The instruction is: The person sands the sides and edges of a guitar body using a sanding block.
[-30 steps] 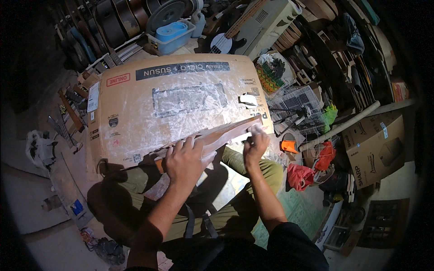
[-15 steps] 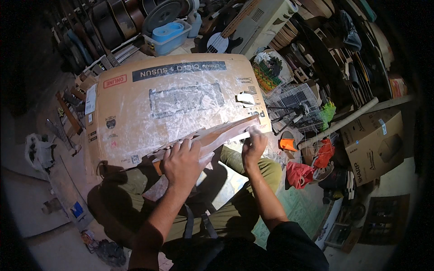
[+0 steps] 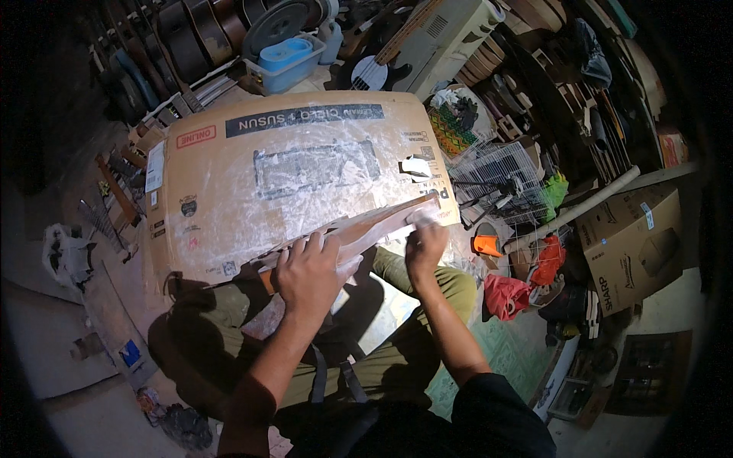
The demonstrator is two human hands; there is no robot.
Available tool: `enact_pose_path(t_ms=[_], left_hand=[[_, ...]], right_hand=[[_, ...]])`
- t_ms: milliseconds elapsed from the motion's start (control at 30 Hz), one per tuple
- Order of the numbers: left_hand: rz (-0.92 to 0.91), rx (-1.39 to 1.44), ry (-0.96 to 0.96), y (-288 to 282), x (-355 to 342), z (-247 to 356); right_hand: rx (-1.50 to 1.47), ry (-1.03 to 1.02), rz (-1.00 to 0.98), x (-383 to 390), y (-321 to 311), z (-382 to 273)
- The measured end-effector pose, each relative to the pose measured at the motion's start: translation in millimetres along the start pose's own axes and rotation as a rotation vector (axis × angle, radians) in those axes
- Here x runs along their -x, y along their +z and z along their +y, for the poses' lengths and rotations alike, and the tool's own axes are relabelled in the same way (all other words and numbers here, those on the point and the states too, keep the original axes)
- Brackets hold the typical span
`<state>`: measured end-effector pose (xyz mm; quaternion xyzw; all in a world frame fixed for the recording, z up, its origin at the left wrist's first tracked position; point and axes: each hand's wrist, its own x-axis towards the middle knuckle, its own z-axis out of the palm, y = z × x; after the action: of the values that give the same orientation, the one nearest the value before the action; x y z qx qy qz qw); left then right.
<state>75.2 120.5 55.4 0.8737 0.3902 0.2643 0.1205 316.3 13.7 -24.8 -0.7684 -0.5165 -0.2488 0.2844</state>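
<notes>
Across my lap, at the near edge of a large dust-smeared cardboard box (image 3: 221,183), lies a long shaped piece of wood (image 3: 382,221), like a guitar neck. It tilts up to the right, and its face is pale with dust. My left hand (image 3: 309,275) is closed over its left part, fingers on top and thumb along the near side. Close to its right end, my right hand (image 3: 425,252) is bent in a pinch. A small pale piece (image 3: 421,219), which looks like folded sandpaper, shows at those fingertips against the wood.
A white scrap (image 3: 415,168) lies on the box's right side. Beyond stand a blue tub (image 3: 284,65) and guitar bodies (image 3: 191,34). To the right are a wire cage (image 3: 508,172), an orange object (image 3: 486,240), a red cloth (image 3: 506,296) and another cardboard box (image 3: 630,244).
My right hand has shifted slightly down and left along the wood's right end. My left hand and the wood stay almost where they were.
</notes>
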Motion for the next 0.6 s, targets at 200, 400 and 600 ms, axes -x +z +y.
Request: enact_pose_path(t_ms=[200, 400, 600], left_hand=[[-0.002, 0.004, -0.008, 1, 0, 2], [-0.012, 0.008, -0.006, -1, -2, 1], [0.011, 0.009, -0.013, 0, -1, 1]], right_hand=[[-0.004, 0.078, 0.010, -8, -1, 9], [-0.014, 0.077, 0.029, -16, -2, 17], [-0.055, -0.136, -0.035, -19, -3, 7]])
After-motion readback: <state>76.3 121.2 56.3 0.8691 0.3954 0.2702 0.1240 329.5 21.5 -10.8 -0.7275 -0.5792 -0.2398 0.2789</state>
